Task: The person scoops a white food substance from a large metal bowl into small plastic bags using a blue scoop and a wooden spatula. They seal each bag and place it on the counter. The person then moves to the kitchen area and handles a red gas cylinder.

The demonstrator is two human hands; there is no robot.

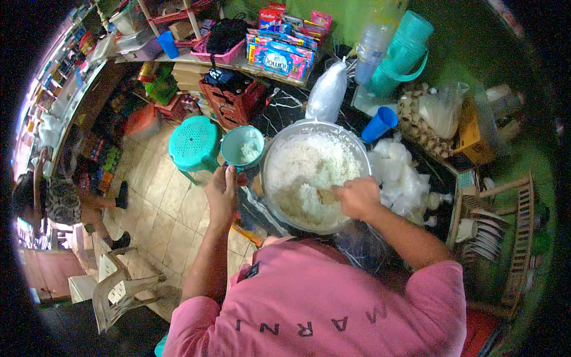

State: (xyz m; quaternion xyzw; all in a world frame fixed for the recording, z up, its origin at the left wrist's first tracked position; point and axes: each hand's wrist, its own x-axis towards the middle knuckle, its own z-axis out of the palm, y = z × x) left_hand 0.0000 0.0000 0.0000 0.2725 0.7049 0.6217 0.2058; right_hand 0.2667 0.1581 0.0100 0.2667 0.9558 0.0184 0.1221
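A large round metal pot (316, 123) in front of me holds a mound of white rice (306, 157). My right hand (361, 197) is closed around the handle end of a light brown rice paddle (326, 197), whose blade is down in the rice at the pot's right side. Just left of the pot, my left hand (223, 193) grips a teal dipper (233, 143) by its handle. The dipper is held upright with its mouth up, and a small heap of rice lies inside it.
Right of the pot are clear plastic bags (398, 172), a blue cup (379, 124) and egg trays (419, 122). A filled white bag (328, 89) stands behind it. At left are a teal stool (194, 143) and a plastic chair (116, 285); another person (65, 199) is at far left.
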